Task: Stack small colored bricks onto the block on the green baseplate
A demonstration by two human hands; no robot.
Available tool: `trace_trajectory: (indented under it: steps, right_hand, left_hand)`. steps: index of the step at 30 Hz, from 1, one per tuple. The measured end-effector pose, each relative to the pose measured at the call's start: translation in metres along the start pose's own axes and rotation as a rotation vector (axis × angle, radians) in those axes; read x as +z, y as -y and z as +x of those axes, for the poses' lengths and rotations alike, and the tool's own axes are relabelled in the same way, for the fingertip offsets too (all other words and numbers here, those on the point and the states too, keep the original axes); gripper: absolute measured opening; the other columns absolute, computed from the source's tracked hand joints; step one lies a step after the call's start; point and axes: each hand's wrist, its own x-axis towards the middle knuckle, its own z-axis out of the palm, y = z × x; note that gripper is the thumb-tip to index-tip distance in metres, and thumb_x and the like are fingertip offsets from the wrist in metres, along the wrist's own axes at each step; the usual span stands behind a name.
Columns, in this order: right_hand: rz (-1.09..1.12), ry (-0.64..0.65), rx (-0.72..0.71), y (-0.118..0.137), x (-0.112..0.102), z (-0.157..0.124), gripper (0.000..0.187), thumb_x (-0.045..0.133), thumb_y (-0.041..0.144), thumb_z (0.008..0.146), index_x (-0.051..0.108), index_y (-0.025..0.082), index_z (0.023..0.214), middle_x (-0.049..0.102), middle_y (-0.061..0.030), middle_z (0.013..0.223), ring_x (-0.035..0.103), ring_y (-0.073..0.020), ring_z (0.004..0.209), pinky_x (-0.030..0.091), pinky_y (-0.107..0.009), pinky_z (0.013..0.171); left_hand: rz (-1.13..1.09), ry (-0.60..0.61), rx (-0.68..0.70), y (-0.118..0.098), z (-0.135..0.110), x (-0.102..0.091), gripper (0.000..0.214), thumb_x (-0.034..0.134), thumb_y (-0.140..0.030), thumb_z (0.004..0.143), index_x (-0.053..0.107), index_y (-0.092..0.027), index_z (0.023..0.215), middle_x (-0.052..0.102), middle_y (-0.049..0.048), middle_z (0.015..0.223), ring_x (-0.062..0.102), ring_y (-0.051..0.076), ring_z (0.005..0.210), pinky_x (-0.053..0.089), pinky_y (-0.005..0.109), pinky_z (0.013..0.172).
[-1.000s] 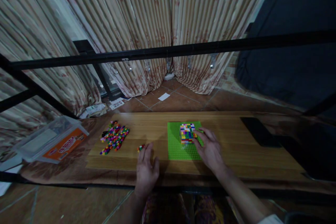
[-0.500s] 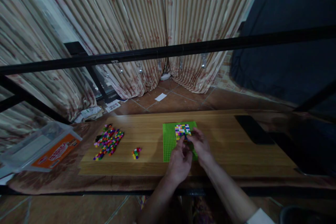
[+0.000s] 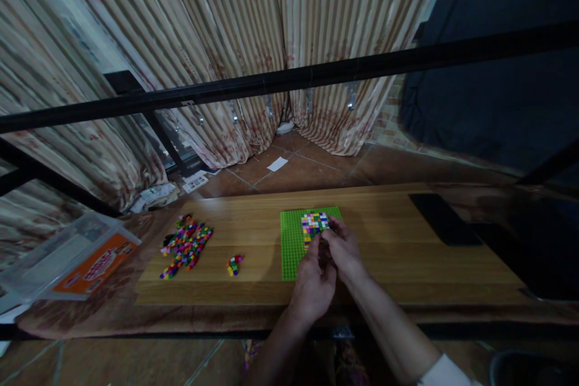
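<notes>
A green baseplate [image 3: 290,244] lies on the wooden table [image 3: 398,265]. On its far part stands a block of many-coloured small bricks [image 3: 313,222]. My left hand [image 3: 313,282] and my right hand [image 3: 344,249] meet over the near side of that block, fingers curled and pressed against it. What the fingertips pinch is hidden. A small clump of loose bricks [image 3: 234,265] sits left of the plate. Further left lies a bigger pile of coloured bricks [image 3: 185,245].
A clear plastic box with an orange label [image 3: 67,262] rests at the table's left end. A dark flat object [image 3: 443,226] lies at the right. A black metal bar [image 3: 289,81] crosses the view above; curtains hang behind.
My left hand left the table near the small clump and moved right onto the baseplate, joining my right hand at the brick block. The view shifted slightly.
</notes>
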Motion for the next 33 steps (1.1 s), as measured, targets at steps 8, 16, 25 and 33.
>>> trace_trajectory:
  steps: [8, 16, 25, 33]
  right_hand:
    - [0.007, -0.009, 0.004, 0.001, 0.005, 0.007, 0.042, 0.061, 0.028, 0.056, 0.064, 0.022, 0.097, 0.069, -0.0009, 0.09, 0.063, -0.0175, 0.075, 0.049, -0.028, 0.063]
    - [0.097, -0.045, -0.018, 0.013, -0.014, -0.006, 0.047, 0.072, 0.031, 0.05, 0.065, 0.023, 0.096, 0.068, -0.0013, 0.094, 0.063, -0.0202, 0.091, 0.05, -0.033, 0.078]
    - [-0.186, 0.018, -0.08, -0.004, -0.07, -0.05, 0.044, 0.073, 0.047, 0.062, 0.069, 0.024, 0.099, 0.073, -0.005, 0.102, 0.065, -0.0234, 0.098, 0.047, -0.04, 0.093]
    - [-0.359, 0.266, -0.026, -0.034, -0.059, -0.09, 0.041, 0.068, 0.056, 0.066, 0.074, 0.023, 0.089, 0.075, -0.0087, 0.098, 0.069, -0.0271, 0.095, 0.054, -0.038, 0.087]
  left_hand:
    - [0.001, -0.025, 0.022, 0.007, 0.001, 0.003, 0.057, 0.047, -0.015, 0.087, 0.037, -0.021, 0.142, 0.068, 0.0071, 0.111, 0.066, 0.018, 0.097, 0.052, 0.031, 0.088]
    - [0.038, -0.125, -0.013, 0.015, -0.026, -0.016, 0.047, 0.051, -0.021, 0.086, 0.048, -0.021, 0.133, 0.065, 0.0035, 0.097, 0.062, 0.014, 0.08, 0.052, 0.023, 0.068]
    - [0.326, -0.639, -0.171, 0.069, -0.071, -0.116, 0.026, 0.054, -0.028, 0.085, 0.06, -0.019, 0.108, 0.067, 0.0057, 0.093, 0.065, 0.02, 0.087, 0.051, 0.03, 0.08]
    - [0.729, -0.611, -0.372, 0.073, -0.058, -0.143, 0.033, 0.064, -0.028, 0.081, 0.057, -0.018, 0.112, 0.063, 0.009, 0.108, 0.064, 0.022, 0.095, 0.048, 0.03, 0.082]
